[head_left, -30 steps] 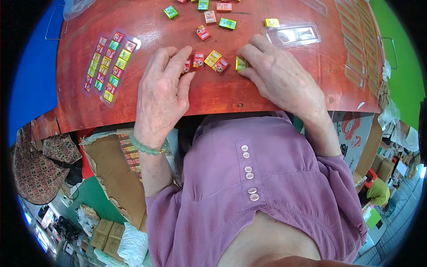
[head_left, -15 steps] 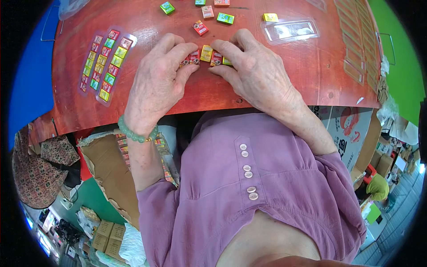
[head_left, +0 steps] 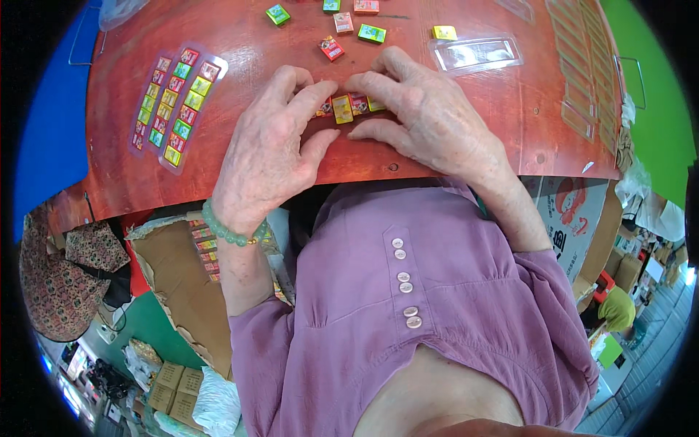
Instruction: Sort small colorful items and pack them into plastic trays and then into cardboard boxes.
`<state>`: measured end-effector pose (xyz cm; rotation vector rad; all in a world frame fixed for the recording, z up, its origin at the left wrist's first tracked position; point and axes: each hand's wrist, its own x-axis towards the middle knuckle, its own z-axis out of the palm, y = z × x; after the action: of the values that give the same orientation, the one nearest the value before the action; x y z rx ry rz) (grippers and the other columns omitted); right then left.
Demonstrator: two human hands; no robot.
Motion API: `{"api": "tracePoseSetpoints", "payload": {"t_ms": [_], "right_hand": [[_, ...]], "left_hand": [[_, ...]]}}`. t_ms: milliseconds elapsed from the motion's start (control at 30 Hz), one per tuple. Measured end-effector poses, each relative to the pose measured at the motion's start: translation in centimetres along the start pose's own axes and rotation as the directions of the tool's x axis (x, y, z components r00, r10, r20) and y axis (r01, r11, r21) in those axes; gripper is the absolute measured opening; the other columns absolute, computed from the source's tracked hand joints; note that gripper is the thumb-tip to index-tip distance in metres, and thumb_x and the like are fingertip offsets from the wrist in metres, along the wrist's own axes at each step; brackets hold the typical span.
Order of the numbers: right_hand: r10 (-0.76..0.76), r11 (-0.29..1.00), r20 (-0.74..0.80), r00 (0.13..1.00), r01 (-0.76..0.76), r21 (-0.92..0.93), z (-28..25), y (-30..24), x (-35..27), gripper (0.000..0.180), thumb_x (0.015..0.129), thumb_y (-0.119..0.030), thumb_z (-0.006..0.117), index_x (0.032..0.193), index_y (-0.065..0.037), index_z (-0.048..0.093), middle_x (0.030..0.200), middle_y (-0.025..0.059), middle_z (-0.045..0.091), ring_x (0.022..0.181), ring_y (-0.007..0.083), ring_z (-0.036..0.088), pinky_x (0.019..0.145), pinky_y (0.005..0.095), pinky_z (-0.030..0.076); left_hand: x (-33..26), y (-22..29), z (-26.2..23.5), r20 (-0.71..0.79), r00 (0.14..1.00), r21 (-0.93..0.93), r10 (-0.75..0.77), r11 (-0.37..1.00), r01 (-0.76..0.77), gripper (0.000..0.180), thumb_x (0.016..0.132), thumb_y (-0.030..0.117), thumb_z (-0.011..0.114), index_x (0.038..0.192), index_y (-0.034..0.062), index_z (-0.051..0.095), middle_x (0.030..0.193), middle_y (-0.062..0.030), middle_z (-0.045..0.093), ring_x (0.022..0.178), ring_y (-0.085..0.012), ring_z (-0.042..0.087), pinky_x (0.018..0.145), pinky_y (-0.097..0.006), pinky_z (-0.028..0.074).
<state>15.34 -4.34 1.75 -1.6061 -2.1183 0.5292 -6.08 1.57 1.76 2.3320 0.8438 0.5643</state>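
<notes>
A short row of small boxes lies on the red table between my hands. A yellow box (head_left: 343, 110) in it sits slightly nearer to me than its neighbours, a red box (head_left: 325, 108) on the left and a red box (head_left: 359, 104) on the right. My left hand (head_left: 280, 142) is open around the row's left end, its index finger at the far edge and the thumb apart on the near side. Around the right end my right hand (head_left: 429, 120) is open likewise, thumb off the boxes. Its fingers partly cover a yellow-green box (head_left: 375, 104).
Loose boxes, including a red box (head_left: 331, 49) and a green box (head_left: 372, 33), lie beyond my hands. Filled clear trays (head_left: 191, 98) are at left. An empty clear tray (head_left: 477, 54) lies at right, near more trays (head_left: 579, 87). A cardboard carton (head_left: 175, 280) stands below the table edge.
Both thumbs have come away from the row's near side. The row has shifted slightly toward me and right, and the yellow box now juts nearer to me.
</notes>
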Motion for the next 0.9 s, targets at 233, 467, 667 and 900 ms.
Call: {"api": "tracePoseSetpoints", "payload": {"t_ms": [233,467,667,900], "right_hand": [[-0.085,0.995,-0.058,0.995,0.081,-0.056,0.9,0.4,0.0,0.028,0.087,-0.021,0.076,0.11,-0.008,0.07,0.099,0.0106,0.06,0.09,0.0319,0.064,0.077,0.0425,0.055],[-0.095,0.992,0.018,0.995,0.093,0.084,-0.9,0.7,0.8,0.034,0.087,-0.021,0.076,0.117,-0.006,0.066,0.105,0.0137,0.06,0.094,0.0367,0.066,0.079,0.046,0.055],[-0.034,0.999,-0.121,0.992,0.032,-0.015,-2.4,2.5,3.5,0.027,0.092,-0.016,0.07,0.116,-0.004,0.065,0.106,0.0189,0.06,0.092,0.0418,0.065,0.078,0.048,0.053],[0.055,0.998,0.034,0.998,-0.054,-0.034,-2.4,2.4,4.3,0.023,0.095,-0.015,0.066,0.111,-0.002,0.055,0.107,0.0216,0.056,0.093,0.0448,0.064,0.079,0.0494,0.054]], "left_hand": [[-0.6,-0.1,1.5,-0.064,0.997,0.026,-0.038,0.999,0.04,0.037,0.078,0.0,0.076,0.113,-0.0013,0.065,0.104,-0.0139,0.059,0.094,-0.0347,0.064,0.079,-0.043,0.054],[-0.9,0.5,2.1,-0.151,0.988,0.081,-0.037,0.995,0.05,0.036,0.081,0.001,0.075,0.115,-0.0015,0.066,0.104,-0.0149,0.058,0.094,-0.0341,0.063,0.078,-0.044,0.054],[-0.9,0.6,1.7,-0.129,0.99,0.017,-0.062,0.998,0.064,0.04,0.08,0.004,0.076,0.119,-0.0004,0.066,0.102,-0.014,0.057,0.092,-0.0326,0.063,0.076,-0.043,0.053],[-0.9,0.5,1.8,-0.125,0.991,0.034,-0.049,0.998,0.053,0.043,0.078,0.007,0.08,0.119,0.0009,0.068,0.101,-0.0134,0.057,0.09,-0.0313,0.063,0.075,-0.041,0.054]]}}
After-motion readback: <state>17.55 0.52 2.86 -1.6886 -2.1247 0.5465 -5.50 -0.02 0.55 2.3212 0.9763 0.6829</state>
